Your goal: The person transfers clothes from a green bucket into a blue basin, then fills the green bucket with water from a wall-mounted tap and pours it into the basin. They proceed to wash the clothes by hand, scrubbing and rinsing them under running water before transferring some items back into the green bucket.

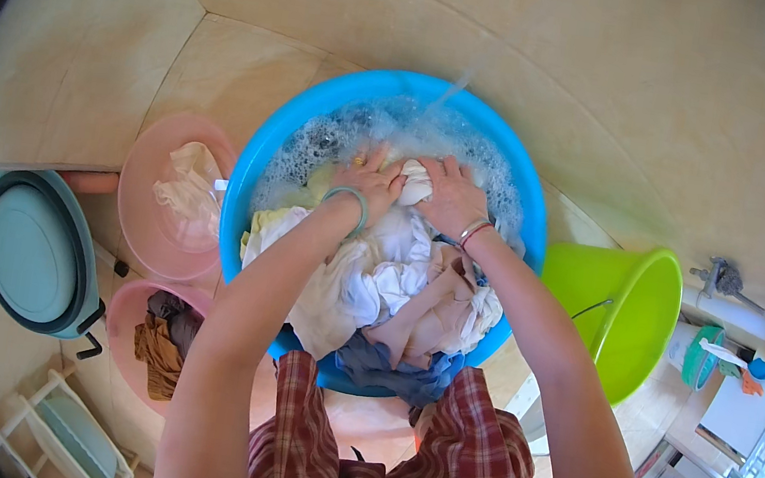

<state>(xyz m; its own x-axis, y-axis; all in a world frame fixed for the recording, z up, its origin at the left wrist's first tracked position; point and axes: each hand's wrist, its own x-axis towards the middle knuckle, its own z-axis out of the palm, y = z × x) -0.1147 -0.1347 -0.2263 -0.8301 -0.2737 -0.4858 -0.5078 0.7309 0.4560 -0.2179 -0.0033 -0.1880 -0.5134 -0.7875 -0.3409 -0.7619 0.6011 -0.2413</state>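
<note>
A big blue basin (239, 219) holds sudsy water and a heap of wet laundry. My left hand (371, 184) lies with fingers spread on the clothes at the far side, in the foam. Beside it my right hand (452, 198) presses down, fingers stretched out and tips partly hidden by suds. A bunched white cloth (416, 183) sits between the two hands and touches them. White garments (369, 266), a beige-pink piece (426, 314) and a dark blue one (394, 366) are piled on the near side. A thin stream of water (452, 90) falls into the foam.
Left of the basin stand a pink basin (139, 195) with a pale cloth and another pink basin (125, 369) with brown and dark clothes. A folded teal basin (34, 249) leans at the wall. On the right are a lime-green bucket (644, 325) and a tap (719, 277).
</note>
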